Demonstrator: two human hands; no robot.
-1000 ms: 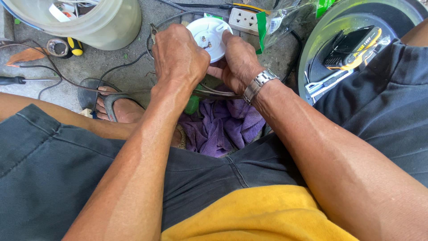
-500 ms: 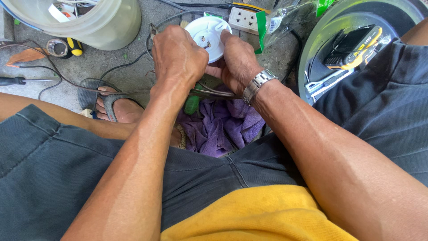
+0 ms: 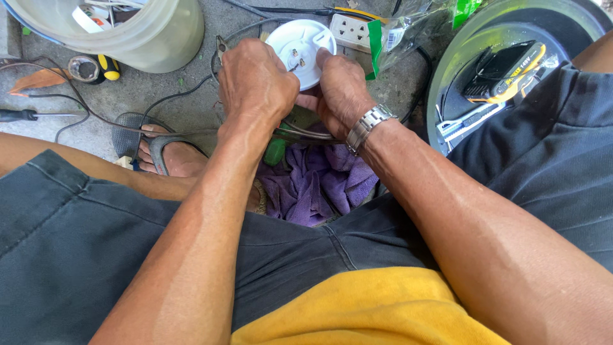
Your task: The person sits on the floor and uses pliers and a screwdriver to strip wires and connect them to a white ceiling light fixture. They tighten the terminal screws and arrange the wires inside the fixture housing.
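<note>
- The left hand (image 3: 255, 80) and the right hand (image 3: 338, 89) each keep a clenched grip on the round white fitting (image 3: 300, 41), held above the concrete floor (image 3: 159, 89).
- Thin wires (image 3: 306, 133) run beneath both hands.
- A purple cloth (image 3: 319, 182) lies just below, between the knees.

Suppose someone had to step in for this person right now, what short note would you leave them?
Left hand: closed grip at the near left edge of the round white fitting, thin wires trailing beneath.
Right hand: holds the fitting's right side, a finger on its face.
Fitting is raised above the concrete floor, purple cloth below.
Done: not clear.
Left: whatever wiring remains; connections are hidden.
</note>
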